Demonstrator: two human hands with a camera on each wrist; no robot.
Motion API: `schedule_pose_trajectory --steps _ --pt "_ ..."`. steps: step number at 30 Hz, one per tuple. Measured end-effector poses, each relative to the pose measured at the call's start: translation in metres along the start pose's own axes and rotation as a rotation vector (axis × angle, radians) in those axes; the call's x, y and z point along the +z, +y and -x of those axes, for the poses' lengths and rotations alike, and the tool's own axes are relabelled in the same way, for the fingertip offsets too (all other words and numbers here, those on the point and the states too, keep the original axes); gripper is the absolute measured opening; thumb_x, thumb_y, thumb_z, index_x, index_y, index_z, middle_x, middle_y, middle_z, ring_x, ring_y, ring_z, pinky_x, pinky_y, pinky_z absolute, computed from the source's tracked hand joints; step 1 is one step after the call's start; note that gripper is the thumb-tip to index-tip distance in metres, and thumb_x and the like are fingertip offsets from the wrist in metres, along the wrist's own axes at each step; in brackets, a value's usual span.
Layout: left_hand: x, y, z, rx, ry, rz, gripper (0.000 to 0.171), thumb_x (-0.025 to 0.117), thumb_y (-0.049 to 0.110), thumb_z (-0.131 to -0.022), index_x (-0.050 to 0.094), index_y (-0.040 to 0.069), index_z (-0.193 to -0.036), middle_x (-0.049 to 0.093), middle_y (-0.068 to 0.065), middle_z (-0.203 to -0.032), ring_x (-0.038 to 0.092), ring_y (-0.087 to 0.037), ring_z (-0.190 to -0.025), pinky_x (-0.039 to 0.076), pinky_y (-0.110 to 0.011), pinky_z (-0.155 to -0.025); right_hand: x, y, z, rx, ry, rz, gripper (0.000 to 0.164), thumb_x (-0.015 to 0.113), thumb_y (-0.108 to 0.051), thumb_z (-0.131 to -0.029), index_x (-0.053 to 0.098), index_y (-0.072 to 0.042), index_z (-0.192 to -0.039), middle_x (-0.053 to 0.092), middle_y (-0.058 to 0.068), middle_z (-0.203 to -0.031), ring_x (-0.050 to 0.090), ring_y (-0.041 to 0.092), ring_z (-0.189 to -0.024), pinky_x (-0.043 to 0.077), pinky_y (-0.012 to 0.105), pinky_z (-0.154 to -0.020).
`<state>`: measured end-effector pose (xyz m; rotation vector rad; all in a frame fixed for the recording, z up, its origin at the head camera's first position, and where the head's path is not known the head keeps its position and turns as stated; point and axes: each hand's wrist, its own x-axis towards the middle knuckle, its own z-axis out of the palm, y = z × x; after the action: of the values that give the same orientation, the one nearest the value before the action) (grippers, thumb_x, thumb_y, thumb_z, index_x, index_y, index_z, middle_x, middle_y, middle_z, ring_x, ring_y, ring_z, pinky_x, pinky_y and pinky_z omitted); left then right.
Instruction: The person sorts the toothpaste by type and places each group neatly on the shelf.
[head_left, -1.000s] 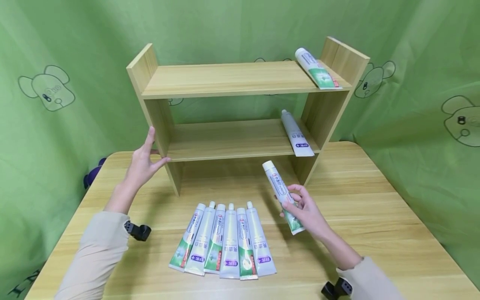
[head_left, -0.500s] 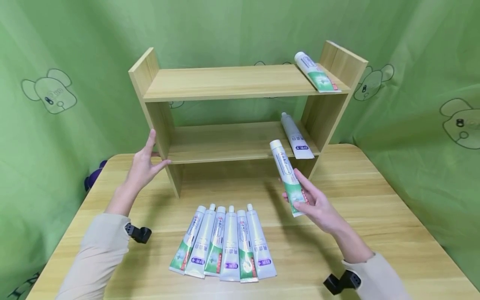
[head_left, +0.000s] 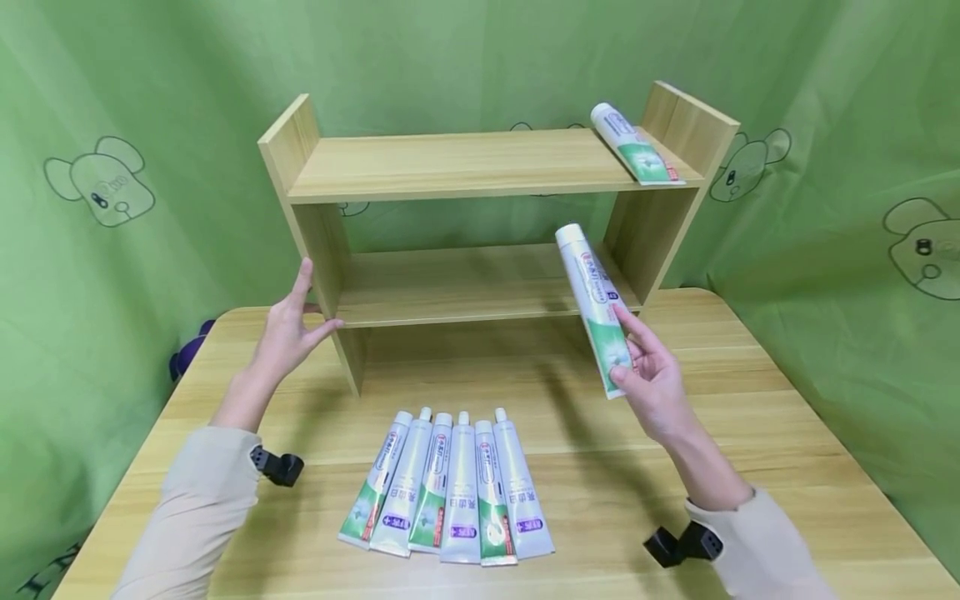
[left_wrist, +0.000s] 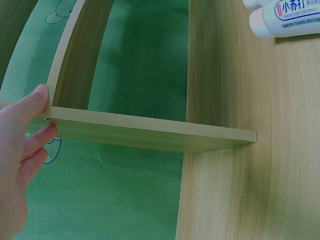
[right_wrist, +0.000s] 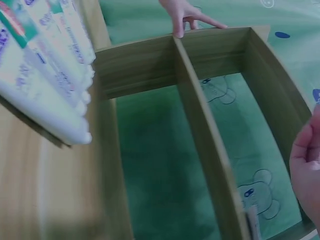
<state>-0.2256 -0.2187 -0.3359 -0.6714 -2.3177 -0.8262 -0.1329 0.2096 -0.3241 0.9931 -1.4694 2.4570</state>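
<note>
My right hand (head_left: 656, 383) pinches a white and green toothpaste tube (head_left: 588, 292) by its lower half, cap tilted up and away, in front of the middle board's right end. This tube hides most of another one lying on that board. My left hand (head_left: 281, 333) rests against the left side panel of the wooden shelf (head_left: 450, 162). In the left wrist view, the thumb (left_wrist: 37, 97) touches the front edge where panel and board meet, and other fingers lie along the panel's outer face. A green-ended toothpaste tube (head_left: 636, 146) lies at the right end of the top board.
Several toothpaste tubes (head_left: 461, 492), white-green and white-purple in turn, lie side by side on the wooden table (head_left: 750, 400) before the shelf, caps facing it. A green curtain (head_left: 465, 58) hangs behind. A purple object (head_left: 187, 350) shows past the table's left edge.
My right hand has raised the toothpaste tube from above the table to the middle board's height, moving forward and slightly right. The left hand stays at the side panel.
</note>
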Motion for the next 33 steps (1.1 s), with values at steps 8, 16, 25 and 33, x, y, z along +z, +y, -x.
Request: schedule_pose_trajectory --steps 8,16,25,33 --pt "0.001 0.000 0.001 0.004 -0.004 -0.004 0.116 0.075 0.001 -0.070 -0.006 0.040 -0.144 0.028 -0.031 -0.140 0.061 -0.044 -0.084 0.055 -0.048 -0.061 0.002 -0.011 -0.014 -0.103 0.011 -0.093 0.050 0.051 0.019 -0.080 0.048 -0.003 -0.125 0.064 0.014 -0.109 0.065 0.015 -0.081 0.055 0.018 -0.063" --pt "0.000 0.000 0.000 0.004 0.002 -0.004 0.115 0.075 0.001 -0.071 -0.005 0.040 -0.144 0.028 -0.032 -0.140 0.061 -0.044 -0.084 0.055 -0.049 -0.063 0.006 -0.016 -0.028 -0.170 0.003 -0.183 0.042 0.056 0.020 -0.078 0.047 0.003 -0.115 0.065 0.021 -0.101 0.065 0.022 -0.077 0.057 0.024 -0.062" --pt "0.000 0.000 0.000 0.008 0.005 0.000 0.116 0.075 0.001 -0.071 -0.006 0.041 -0.144 0.029 -0.031 -0.140 0.061 -0.044 -0.083 0.055 -0.049 -0.065 0.011 -0.022 -0.041 -0.176 0.034 -0.185 0.041 0.056 0.016 -0.081 0.045 0.005 -0.118 0.057 0.023 -0.112 0.063 0.026 -0.083 0.057 0.029 -0.073" --pt "0.001 0.000 0.000 0.006 0.001 0.012 0.115 0.074 0.000 -0.071 -0.005 0.041 -0.144 0.028 -0.031 -0.140 0.061 -0.044 -0.084 0.054 -0.052 -0.069 0.015 -0.026 -0.052 -0.195 0.019 -0.183 0.045 0.057 0.011 -0.083 0.044 0.008 -0.125 0.045 0.027 -0.120 0.062 0.031 -0.091 0.054 0.032 -0.083"
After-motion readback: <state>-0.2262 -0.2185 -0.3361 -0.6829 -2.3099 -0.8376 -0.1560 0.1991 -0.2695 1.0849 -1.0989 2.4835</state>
